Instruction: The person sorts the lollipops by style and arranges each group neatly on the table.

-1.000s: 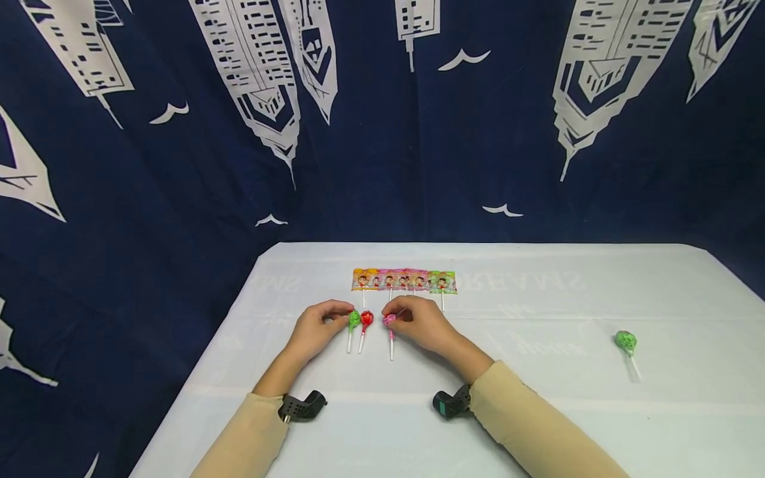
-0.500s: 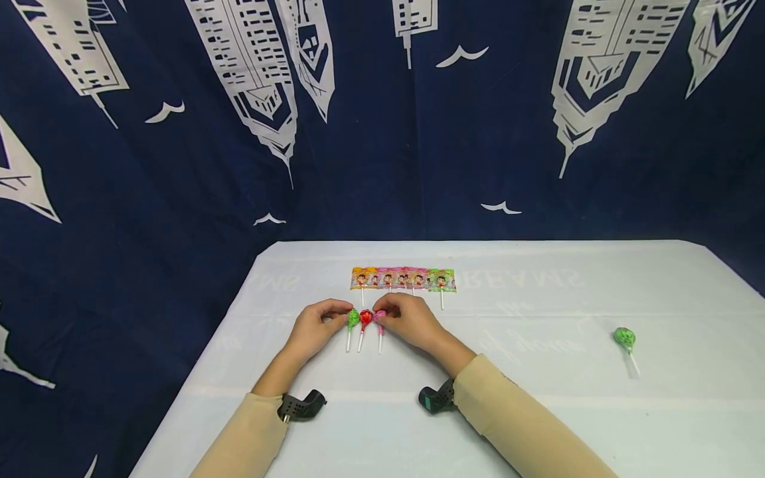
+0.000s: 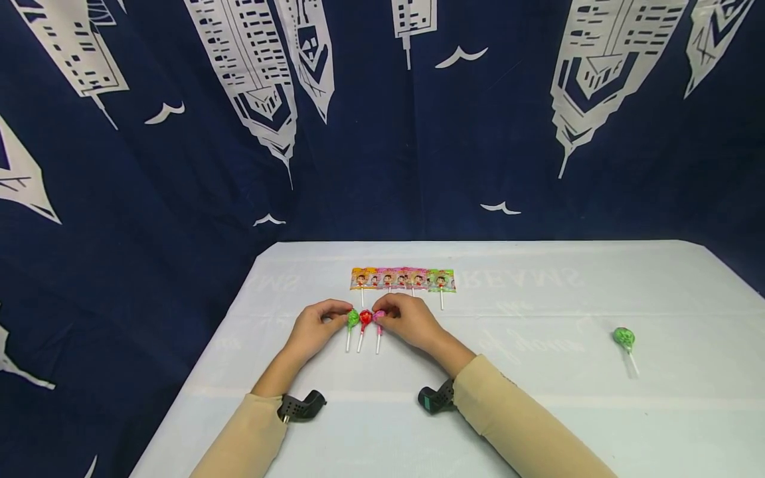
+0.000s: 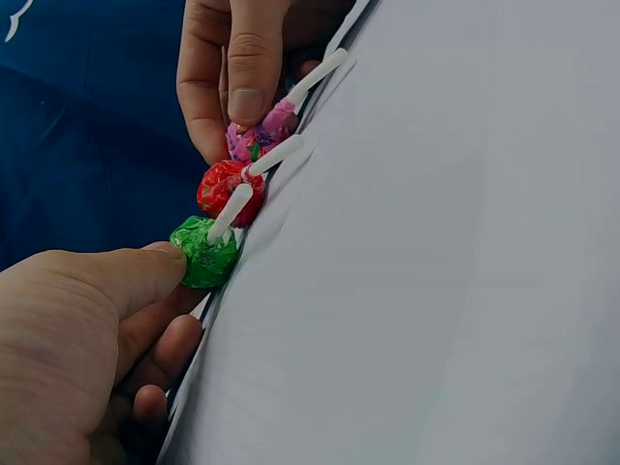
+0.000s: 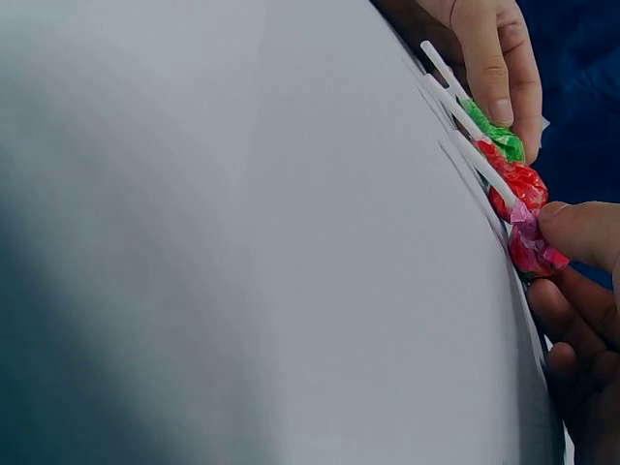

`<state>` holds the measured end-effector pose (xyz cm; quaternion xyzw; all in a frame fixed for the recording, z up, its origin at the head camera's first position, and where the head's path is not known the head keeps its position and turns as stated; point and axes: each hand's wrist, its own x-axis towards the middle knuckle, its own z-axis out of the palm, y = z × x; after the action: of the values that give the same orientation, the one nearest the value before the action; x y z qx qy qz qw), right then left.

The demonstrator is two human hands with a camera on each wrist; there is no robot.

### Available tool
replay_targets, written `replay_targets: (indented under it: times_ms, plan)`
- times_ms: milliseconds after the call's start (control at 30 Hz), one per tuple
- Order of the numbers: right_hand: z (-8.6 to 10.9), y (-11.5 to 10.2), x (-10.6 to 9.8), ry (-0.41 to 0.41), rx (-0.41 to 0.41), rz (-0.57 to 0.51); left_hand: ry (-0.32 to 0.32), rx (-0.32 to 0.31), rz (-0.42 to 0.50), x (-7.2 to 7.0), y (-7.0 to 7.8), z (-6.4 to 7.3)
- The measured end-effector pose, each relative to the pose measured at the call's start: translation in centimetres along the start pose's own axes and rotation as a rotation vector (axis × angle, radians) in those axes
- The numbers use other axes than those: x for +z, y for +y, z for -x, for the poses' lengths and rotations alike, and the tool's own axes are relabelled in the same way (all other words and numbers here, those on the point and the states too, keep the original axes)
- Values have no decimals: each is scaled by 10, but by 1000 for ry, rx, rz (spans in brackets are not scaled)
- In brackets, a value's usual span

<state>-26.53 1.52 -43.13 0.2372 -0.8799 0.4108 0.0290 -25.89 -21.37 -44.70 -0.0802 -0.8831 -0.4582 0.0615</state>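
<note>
Three wrapped lollipops lie side by side on the white table, sticks toward the person. At the left end, my left hand (image 3: 319,328) pinches the green lollipop (image 4: 205,254) by its head with thumb and fingers. The red lollipop (image 3: 366,317) sits in the middle, touched by its neighbours. On the other end, my right hand (image 3: 412,320) holds the pink lollipop (image 5: 531,242) between thumb and fingers, close against the red one. In the head view the fingers partly cover the pink head.
Behind the hands lies a row of flat lollipops in orange, pink and green wrappers (image 3: 403,279). Far to the right, another green lollipop (image 3: 624,337) lies on the white table (image 3: 538,425). A dark blue printed cloth (image 3: 370,166) hangs behind.
My right hand has moved left with the pink lollipop, bringing it up beside the red one. Over the last half second it has stayed nearly still. My left hand has held its place.
</note>
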Motion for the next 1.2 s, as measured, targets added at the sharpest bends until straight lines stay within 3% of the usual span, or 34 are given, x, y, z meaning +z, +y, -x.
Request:
replay_targets:
  times_ms: [833,1200]
  plan:
    - [8,0,-5,1,6,-24,-3,-10,1,2,1,0]
    - [31,-6,-26,4,-21,-15,6,-16,-7,2,2,2]
